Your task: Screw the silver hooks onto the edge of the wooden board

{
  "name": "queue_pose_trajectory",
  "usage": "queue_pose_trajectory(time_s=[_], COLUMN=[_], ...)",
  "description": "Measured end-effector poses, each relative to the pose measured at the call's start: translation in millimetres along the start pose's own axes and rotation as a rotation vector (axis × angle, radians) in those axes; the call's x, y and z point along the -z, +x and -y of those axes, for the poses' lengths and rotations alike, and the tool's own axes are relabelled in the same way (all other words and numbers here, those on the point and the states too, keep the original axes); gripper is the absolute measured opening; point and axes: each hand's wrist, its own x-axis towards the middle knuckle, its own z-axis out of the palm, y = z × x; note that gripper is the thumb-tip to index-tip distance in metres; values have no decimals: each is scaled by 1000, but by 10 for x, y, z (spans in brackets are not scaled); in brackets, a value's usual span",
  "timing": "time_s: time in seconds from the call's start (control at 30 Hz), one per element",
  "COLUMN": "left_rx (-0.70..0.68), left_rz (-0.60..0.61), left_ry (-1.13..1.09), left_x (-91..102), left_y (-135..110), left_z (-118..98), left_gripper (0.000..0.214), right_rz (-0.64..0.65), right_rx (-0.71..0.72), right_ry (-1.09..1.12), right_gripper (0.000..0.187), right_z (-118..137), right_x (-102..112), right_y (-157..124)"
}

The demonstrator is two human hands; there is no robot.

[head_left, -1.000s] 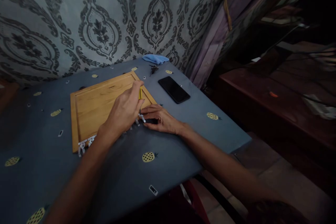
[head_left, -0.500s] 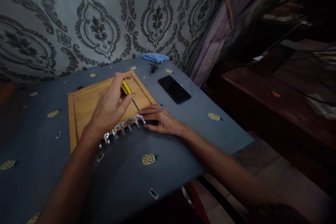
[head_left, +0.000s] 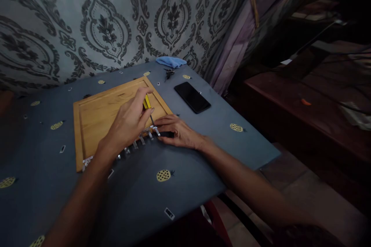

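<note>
My left hand (head_left: 127, 117) is closed around the yellow handle of a screwdriver (head_left: 147, 101) above the wooden panel (head_left: 104, 112). The screwdriver's thin dark shaft slants down to the panel's near right corner, its tip by a small metal clip (head_left: 157, 131). At that corner my right hand (head_left: 181, 131) has its fingers and thumb about the clip, fingertips close to the screwdriver tip. Several similar metal clips (head_left: 142, 139) stick out in a row along the panel's near edge. My left forearm covers part of that row.
A black phone (head_left: 192, 97) lies right of the panel on the blue patterned tablecloth (head_left: 203, 170). Behind it are a small dark item (head_left: 169, 72) resembling keys and a blue cloth (head_left: 171, 62). The patterned wall covering (head_left: 107, 27) rises behind the table.
My left hand and the screwdriver have shifted right and slightly down, and the handle stands more upright. My right hand has stayed at the corner. More metal clips show at the panel's left end.
</note>
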Motion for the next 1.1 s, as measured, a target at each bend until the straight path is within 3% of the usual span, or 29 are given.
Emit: queue_pose_trajectory(time_s=[0.5, 0.8, 1.1], left_rx=[-23, -59, -74], left_rz=[47, -119, -86], left_ry=[47, 84, 47], left_x=[-32, -119, -85], left_y=[-10, 4, -7], left_z=[-8, 10, -56], left_gripper=[40, 27, 30], right_rz=[-13, 21, -2], right_rx=[15, -21, 2], right_ry=[18, 3, 17], right_gripper=[28, 29, 27], right_z=[-3, 16, 24], right_x=[-3, 12, 12], right_y=[5, 1, 6])
